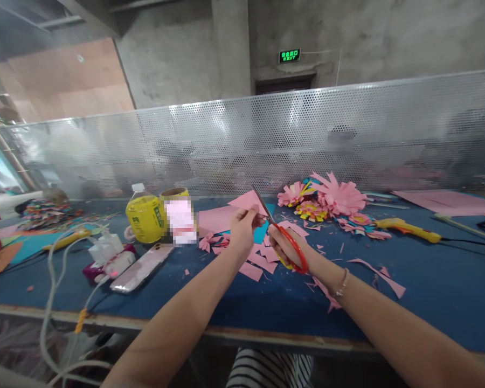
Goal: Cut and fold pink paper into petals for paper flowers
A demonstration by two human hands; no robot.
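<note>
My left hand (244, 223) pinches a piece of pink paper (246, 200) above the table. In my right hand (282, 245) is a pair of scissors (299, 253) with red handles, its blades pointing up and away at the right edge of the pink paper. Whether the blades are parted I cannot tell. Below both hands lie several cut pink paper strips (262, 262) and a blue sheet (262, 233). A larger pink sheet (214, 220) rests behind my left hand. To the right stand layered paper flowers (341, 196) in pink, yellow and blue.
A yellow-labelled bottle (145, 218), a phone (141, 269) and a power strip with plugs (111, 258) are at the left. A yellow glue gun (410, 229) lies at the right. Behind the blue table (210, 302) rises a perforated metal screen (242, 145).
</note>
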